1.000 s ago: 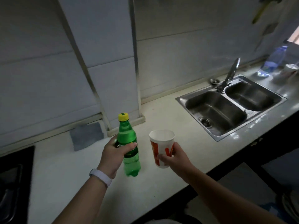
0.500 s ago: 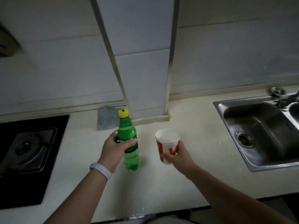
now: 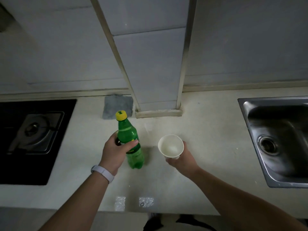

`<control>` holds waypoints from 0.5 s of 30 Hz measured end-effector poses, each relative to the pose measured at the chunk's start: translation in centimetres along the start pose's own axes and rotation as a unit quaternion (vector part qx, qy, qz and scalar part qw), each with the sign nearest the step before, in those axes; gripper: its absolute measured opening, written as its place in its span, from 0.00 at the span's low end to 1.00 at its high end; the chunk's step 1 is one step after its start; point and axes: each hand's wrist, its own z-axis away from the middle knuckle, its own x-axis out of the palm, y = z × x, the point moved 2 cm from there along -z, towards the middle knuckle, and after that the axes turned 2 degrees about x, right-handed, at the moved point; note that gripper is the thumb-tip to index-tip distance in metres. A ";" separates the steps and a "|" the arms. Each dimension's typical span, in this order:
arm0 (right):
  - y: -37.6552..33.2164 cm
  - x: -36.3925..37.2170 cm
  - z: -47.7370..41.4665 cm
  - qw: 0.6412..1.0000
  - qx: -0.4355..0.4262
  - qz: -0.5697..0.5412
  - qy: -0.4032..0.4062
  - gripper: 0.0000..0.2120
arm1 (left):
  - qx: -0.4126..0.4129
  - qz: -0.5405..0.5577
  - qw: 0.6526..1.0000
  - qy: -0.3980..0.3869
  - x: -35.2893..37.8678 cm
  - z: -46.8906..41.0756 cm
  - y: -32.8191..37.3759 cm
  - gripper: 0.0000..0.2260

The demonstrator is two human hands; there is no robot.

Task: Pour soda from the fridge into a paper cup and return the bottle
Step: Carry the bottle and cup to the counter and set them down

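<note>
A green soda bottle [image 3: 131, 147] with a yellow cap stands on the pale countertop [image 3: 208, 147], cap still on. My left hand [image 3: 115, 152] is wrapped around its middle. To the right, a white paper cup [image 3: 170, 145] is seen from above, and its inside looks empty. My right hand [image 3: 181, 160] grips the cup from its right and near side. Cup and bottle stand a short gap apart. A white band circles my left wrist.
A black gas hob [image 3: 33, 135] lies at the left. A steel sink [image 3: 280, 139] is set into the counter at the right. A grey cloth [image 3: 117, 106] lies by the base of a tiled wall column [image 3: 158, 104] behind the bottle.
The view has swung left and tilted down, so the cup now shows from above. Both hands keep their grips, and bottle and cup remain side by side on the counter.
</note>
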 end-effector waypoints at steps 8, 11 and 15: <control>0.6 0.4 -0.1 1.000 0.021 -0.006 -0.009 0.36 | -0.010 0.005 1.000 -0.011 -0.6 1.0 -0.8 0.13; 0.9 -0.3 0.3 1.000 0.023 -0.003 -0.017 0.37 | -0.006 0.008 1.000 -0.017 -0.8 1.1 -0.6 0.13; 1.3 -1.9 1.3 0.999 0.034 0.030 -0.021 0.34 | 0.006 0.020 0.999 -0.027 -1.0 1.3 0.3 0.13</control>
